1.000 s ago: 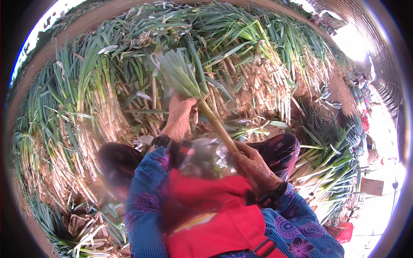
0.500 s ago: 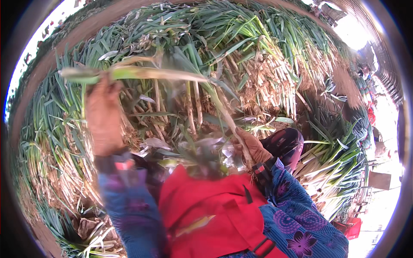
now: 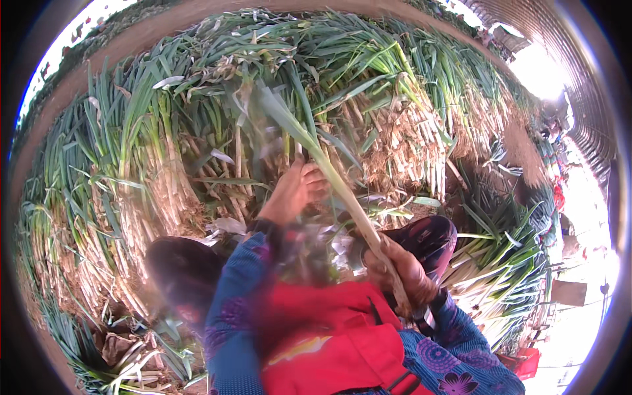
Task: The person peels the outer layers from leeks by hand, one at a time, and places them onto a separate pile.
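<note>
My right hand (image 3: 403, 268) is closed round the lower white part of a long green onion (image 3: 345, 191). The onion slants up to the left, and its green leaves blur at the top. My left hand (image 3: 296, 189) reaches forward to the left of it, fingers curled at the lower end of another green onion (image 3: 298, 146) in the pile ahead. Most of that stalk's lower part is hidden by the hand. Loose dry peelings (image 3: 227, 225) lie beneath and around my left forearm.
Bundled green onions (image 3: 158, 158) stand in a wide arc ahead and to the left. More onions (image 3: 507, 270) lie at the right beside my knee (image 3: 428, 243). A red apron (image 3: 329, 329) covers my lap. A brown box (image 3: 569, 293) and a red container (image 3: 523, 362) are farther right.
My left hand has swung from the far left to the middle, and the pale leafy strip it held is gone from it. My right hand has come slightly nearer with its green onion.
</note>
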Motion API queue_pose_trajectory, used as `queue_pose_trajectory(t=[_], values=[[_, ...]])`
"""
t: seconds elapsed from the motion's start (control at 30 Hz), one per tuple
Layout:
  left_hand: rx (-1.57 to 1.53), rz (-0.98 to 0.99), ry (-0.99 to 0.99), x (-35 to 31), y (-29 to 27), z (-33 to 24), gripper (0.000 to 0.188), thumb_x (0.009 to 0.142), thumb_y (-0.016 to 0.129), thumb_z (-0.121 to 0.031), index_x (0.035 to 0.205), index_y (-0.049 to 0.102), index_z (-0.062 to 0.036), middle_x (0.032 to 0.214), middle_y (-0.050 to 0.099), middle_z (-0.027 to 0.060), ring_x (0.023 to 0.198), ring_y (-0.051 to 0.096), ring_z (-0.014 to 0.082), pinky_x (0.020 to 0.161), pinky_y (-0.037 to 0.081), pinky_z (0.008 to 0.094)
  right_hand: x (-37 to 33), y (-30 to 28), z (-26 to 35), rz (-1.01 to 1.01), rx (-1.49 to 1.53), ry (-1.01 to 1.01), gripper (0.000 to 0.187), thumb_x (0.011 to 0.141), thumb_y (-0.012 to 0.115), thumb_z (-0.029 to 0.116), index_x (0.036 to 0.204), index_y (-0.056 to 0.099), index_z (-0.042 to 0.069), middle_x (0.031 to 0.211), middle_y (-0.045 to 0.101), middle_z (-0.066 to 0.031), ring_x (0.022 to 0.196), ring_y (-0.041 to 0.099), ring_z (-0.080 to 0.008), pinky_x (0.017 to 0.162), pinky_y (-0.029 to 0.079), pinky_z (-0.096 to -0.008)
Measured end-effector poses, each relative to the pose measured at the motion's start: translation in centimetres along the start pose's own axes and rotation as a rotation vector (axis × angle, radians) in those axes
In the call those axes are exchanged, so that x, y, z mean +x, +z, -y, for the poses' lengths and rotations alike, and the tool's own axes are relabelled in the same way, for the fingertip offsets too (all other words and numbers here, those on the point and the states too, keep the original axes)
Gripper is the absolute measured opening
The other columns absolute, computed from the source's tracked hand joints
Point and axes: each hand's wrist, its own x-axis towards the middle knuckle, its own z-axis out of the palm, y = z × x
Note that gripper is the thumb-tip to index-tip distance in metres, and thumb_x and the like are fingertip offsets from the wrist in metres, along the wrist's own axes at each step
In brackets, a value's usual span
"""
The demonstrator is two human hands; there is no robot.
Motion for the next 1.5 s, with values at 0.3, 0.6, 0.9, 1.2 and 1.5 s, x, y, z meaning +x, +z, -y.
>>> queue_pose_trajectory(t=[0.3, 0.6, 0.9, 1.2, 1.5], values=[[-0.6, 0.127, 0.262, 4.5, 5.0, 0.1, 0.026, 0.096, 0.053, -0.027, 0.11, 0.059, -0.0051, 0.106, 0.066, 0.0137, 0.107, 0.061, 0.0284, 0.095, 0.048, 0.0398, -1.8, -1.0, -0.4, -0.018, 0.13, -0.06, 0.064, 0.086, 0.061, 0.045, 0.135, 0.039, 0.009, 0.08, 0.046, -0.0003, 0.062, 0.043, -0.0093, 0.054, 0.037, -0.0249], [-0.297, 0.076, 0.412, 3.8, 9.6, -8.1, 0.033, 0.086, 0.07, -0.029, 0.108, 0.057, -0.0082, 0.099, 0.065, 0.0061, 0.095, 0.063, 0.0218, 0.083, 0.049, 0.0358, 4.5, -6.2, -0.6, 0.188, -0.014, -0.056, 0.053, 0.097, 0.045, 0.042, 0.131, 0.044, 0.0, 0.097, 0.057, -0.0061, 0.08, 0.055, -0.014, 0.072, 0.048, -0.0274], [0.231, -0.126, 0.446, 1.5, 7.6, -5.2, 0.025, 0.084, 0.071, -0.016, 0.105, 0.064, -0.0049, 0.095, 0.067, 0.0043, 0.084, 0.063, 0.013, 0.075, 0.051, 0.0279, 10.7, -2.5, 8.0, -0.189, -0.705, -0.587, 0.063, 0.087, 0.053, 0.048, 0.133, 0.048, 0.005, 0.123, 0.053, -0.0146, 0.106, 0.054, -0.0257, 0.085, 0.047, -0.0387], [0.306, -0.027, 0.188, -0.2, 7.8, -0.4, 0.022, 0.089, 0.061, -0.02, 0.103, 0.065, -0.0031, 0.091, 0.065, 0.0025, 0.082, 0.062, 0.0127, 0.074, 0.05, 0.0267, 15.3, -2.2, 11.3, -0.14, -0.427, -0.634, 0.041, 0.084, 0.065, 0.037, 0.107, 0.064, 0.003, 0.093, 0.063, -0.0042, 0.085, 0.056, -0.0136, 0.077, 0.043, -0.0276], [0.379, -0.043, 0.063, 0.2, 7.9, 0.8, 0.028, 0.086, 0.055, -0.021, 0.102, 0.064, 0.0003, 0.095, 0.061, 0.0072, 0.084, 0.061, 0.0159, 0.07, 0.05, 0.0299, 17.9, -5.6, 8.8, -0.223, -0.122, -0.556, 0.03, 0.084, 0.071, 0.024, 0.103, 0.065, 0.002, 0.089, 0.065, -0.0048, 0.078, 0.058, -0.0136, 0.07, 0.046, -0.0274]])
